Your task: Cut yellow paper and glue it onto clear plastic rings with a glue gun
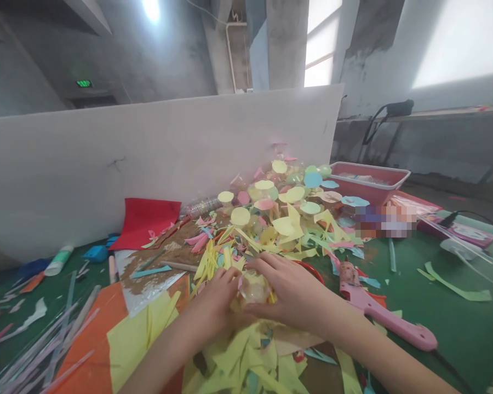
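Observation:
My left hand (218, 296) and my right hand (285, 287) meet at the middle of the table. Between them is a small clear, rounded plastic piece (254, 288) with pale yellow in it, and the fingers of both hands curl around its sides. Its underside is hidden by my hands. Yellow paper scraps (242, 355) lie below my wrists. Just beyond my fingers spreads a heap of similar clear pieces topped with paper discs (264, 185) in yellow, pink, green and blue. A pink glue gun (394, 317) lies right of my right forearm.
A white board (156, 148) stands along the back. A pink basket (367, 183) sits at the back right. Red sheet (145, 223), yellow sheets (142, 334) and clear glue sticks (68, 334) lie on the left. A cord trails from the glue gun toward the front right.

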Demonstrator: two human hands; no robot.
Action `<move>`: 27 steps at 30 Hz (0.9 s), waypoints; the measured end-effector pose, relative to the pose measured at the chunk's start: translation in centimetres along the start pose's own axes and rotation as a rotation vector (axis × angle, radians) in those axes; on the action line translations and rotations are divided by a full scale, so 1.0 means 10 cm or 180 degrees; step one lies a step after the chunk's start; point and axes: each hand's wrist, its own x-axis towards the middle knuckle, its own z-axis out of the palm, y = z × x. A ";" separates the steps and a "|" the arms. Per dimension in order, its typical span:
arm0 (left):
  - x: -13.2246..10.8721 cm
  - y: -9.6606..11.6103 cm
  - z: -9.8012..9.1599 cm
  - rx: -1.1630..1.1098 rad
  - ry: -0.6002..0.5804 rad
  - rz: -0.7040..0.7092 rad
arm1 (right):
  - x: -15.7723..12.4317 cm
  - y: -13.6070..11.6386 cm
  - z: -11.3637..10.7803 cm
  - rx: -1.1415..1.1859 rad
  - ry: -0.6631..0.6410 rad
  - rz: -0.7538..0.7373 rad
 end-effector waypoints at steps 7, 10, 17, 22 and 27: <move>-0.01 0.03 -0.09 -0.0354 0.0381 0.0335 | 0.00 0.03 -0.03 0.0107 0.0284 0.0111; -0.04 0.08 -0.18 -0.0548 0.0455 0.0227 | 0.00 0.03 -0.03 0.0203 0.0505 0.0096; -0.08 0.20 -0.33 -0.0656 0.0780 0.0245 | 0.00 0.05 -0.09 0.0397 0.0904 0.0222; -0.09 0.20 -0.29 -0.0828 0.1124 0.0562 | -0.03 0.07 -0.08 0.0724 0.1035 0.0285; -0.09 0.16 -0.21 -0.0908 0.1226 0.0722 | -0.03 0.09 -0.02 0.0827 0.1138 0.0302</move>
